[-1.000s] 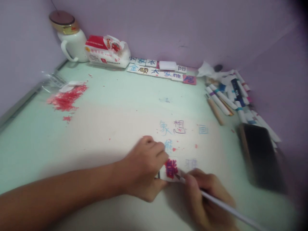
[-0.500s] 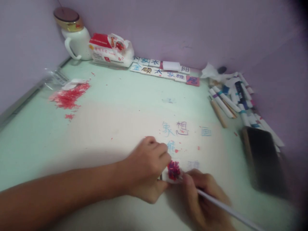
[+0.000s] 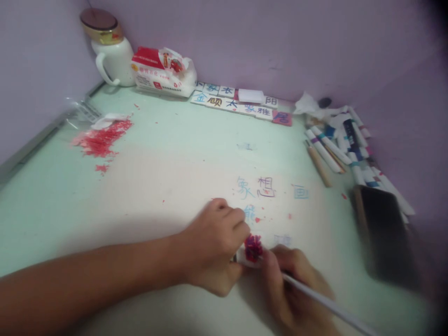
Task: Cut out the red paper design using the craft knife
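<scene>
My left hand [image 3: 219,245] is closed around a small white block [image 3: 243,257] near the front middle of the table. The block's upper face carries a red and purple carved-looking patch [image 3: 253,248]. In my right hand [image 3: 296,280] is a thin carving tool with a long white shaft [image 3: 325,297], pinched between thumb and fingers. Its tip meets the right side of the patch, though blur and my thumb partly hide it. Just beyond the block, blue and purple characters [image 3: 265,186] are written on the tabletop, with red crumbs scattered about.
A phone [image 3: 383,233] lies at the right, with several markers [image 3: 322,150] and a wooden-handled tool [image 3: 318,163] behind it. Character tiles [image 3: 231,103] line the wall beside a tissue pack [image 3: 163,74] and a white mug [image 3: 115,63]. Red shavings [image 3: 103,137] are heaped at left.
The tool and right fingertips have shifted slightly left and down over the patch. My left hand keeps its hold on the block. The whole view has moved a little.
</scene>
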A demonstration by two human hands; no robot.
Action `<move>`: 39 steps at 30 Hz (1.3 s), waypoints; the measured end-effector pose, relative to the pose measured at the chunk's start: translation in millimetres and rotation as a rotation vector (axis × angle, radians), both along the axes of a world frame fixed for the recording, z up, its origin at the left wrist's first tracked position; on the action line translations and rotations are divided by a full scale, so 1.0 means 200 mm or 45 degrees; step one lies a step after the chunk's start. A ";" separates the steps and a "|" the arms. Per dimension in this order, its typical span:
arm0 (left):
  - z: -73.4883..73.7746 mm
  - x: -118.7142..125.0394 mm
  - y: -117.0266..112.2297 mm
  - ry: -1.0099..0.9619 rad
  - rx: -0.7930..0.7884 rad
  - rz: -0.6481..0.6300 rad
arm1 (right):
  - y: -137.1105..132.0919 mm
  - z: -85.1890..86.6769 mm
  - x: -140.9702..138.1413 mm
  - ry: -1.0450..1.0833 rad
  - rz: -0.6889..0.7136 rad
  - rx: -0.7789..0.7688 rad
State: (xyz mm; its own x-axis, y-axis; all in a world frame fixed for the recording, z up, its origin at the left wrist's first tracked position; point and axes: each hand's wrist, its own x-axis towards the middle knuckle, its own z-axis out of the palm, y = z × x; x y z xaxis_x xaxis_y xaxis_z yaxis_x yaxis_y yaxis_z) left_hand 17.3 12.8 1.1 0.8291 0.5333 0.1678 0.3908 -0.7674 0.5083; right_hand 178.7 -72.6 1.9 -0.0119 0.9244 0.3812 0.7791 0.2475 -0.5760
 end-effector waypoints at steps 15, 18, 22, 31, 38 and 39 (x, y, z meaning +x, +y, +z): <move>0.00 0.00 0.00 0.002 0.010 0.018 | 0.00 0.02 -0.02 -0.135 -0.041 -0.069; -0.01 0.00 0.00 -0.005 0.007 0.016 | 0.00 0.02 -0.01 -0.111 -0.021 -0.047; -0.01 0.00 0.00 -0.029 0.005 0.018 | 0.01 0.03 -0.01 -0.022 0.026 -0.057; -0.02 0.00 -0.01 -0.101 0.048 0.078 | 0.05 0.01 0.04 0.830 -0.393 -0.064; -0.04 -0.01 -0.04 -0.137 0.125 0.165 | 0.10 -0.01 0.11 1.159 -0.323 -0.295; -0.03 -0.02 -0.05 -0.163 0.124 0.155 | 0.10 -0.01 0.10 1.155 -0.311 -0.298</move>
